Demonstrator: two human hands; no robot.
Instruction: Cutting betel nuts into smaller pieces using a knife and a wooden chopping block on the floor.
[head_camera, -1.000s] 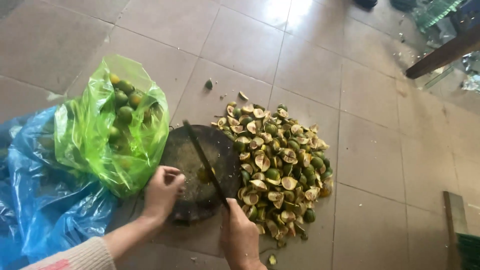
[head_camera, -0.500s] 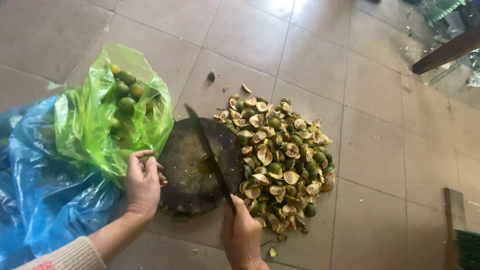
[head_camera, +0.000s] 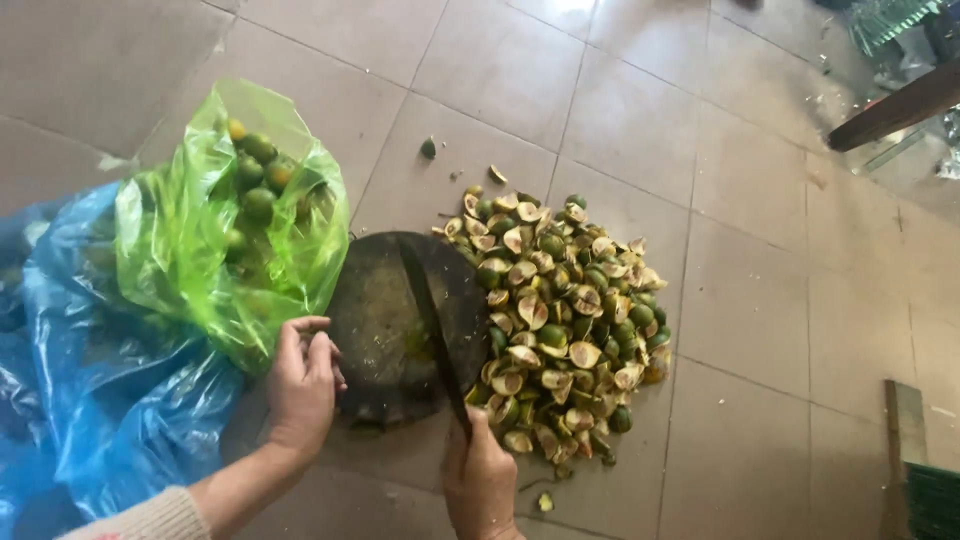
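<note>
Two hands are working: the left hand (head_camera: 300, 385), fingers loose, has moved off the chopping block (head_camera: 405, 325) toward the green bag (head_camera: 230, 220); the right hand (head_camera: 480, 480) keeps clamping the knife (head_camera: 435, 330).

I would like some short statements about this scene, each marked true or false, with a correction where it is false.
1. The right hand holds a knife over the round board. True.
2. The cut fruit pile lies left of the board. False: it lies to the right.
3. The green bag holds whole fruits. True.
4. The left hand holds the knife too. False: it is at the green bag's edge.
5. The board rests on a table. False: it is on the tiled floor.
</note>
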